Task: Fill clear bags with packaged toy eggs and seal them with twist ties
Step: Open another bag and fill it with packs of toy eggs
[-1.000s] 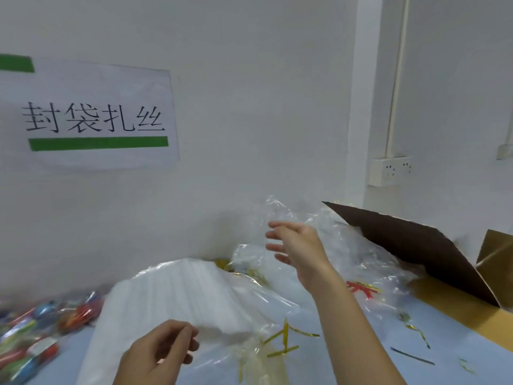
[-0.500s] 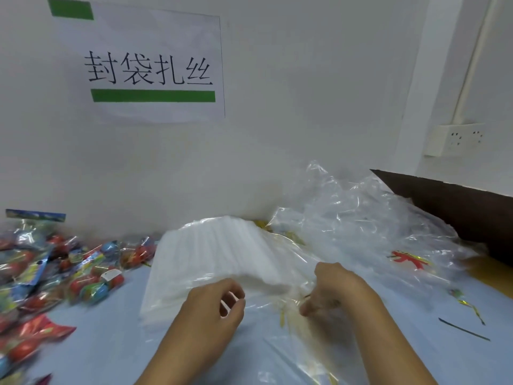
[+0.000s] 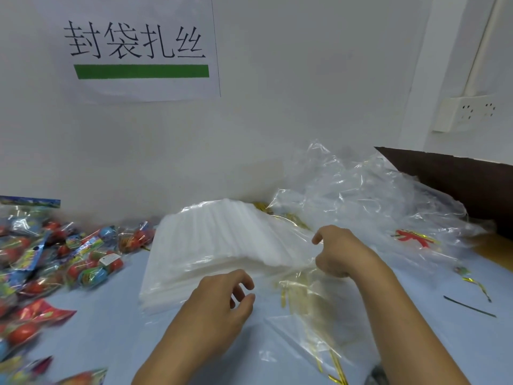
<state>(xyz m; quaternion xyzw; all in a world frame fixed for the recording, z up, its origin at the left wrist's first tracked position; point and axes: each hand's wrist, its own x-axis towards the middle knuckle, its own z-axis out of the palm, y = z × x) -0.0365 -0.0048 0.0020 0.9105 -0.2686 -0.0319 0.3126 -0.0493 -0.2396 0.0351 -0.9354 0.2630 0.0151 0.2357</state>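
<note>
A thick stack of clear bags [image 3: 219, 240], whitish in bulk, lies in the middle of the light blue table [image 3: 97, 323]. My right hand [image 3: 341, 251] is at the stack's right corner, with forefinger above and thumb below pinching the edge of the top bags. My left hand [image 3: 219, 304] hovers at the stack's front edge, fingers loosely curled with nothing in them. Packaged toy eggs [image 3: 55, 259] are heaped at the left. Gold twist ties [image 3: 294, 287] lie under loose clear film just right of my left hand.
Crumpled clear plastic [image 3: 374, 201] is piled behind my right hand against the wall. A brown cardboard box flap [image 3: 458, 184] juts in at the right. A dark green twist tie [image 3: 469, 306] lies on the table at the right. A paper sign [image 3: 138, 48] hangs on the wall.
My right hand came down from the crumpled plastic to the stack's right corner. My left hand moved forward along the stack's front edge. The view swung down and left, showing the toy eggs.
</note>
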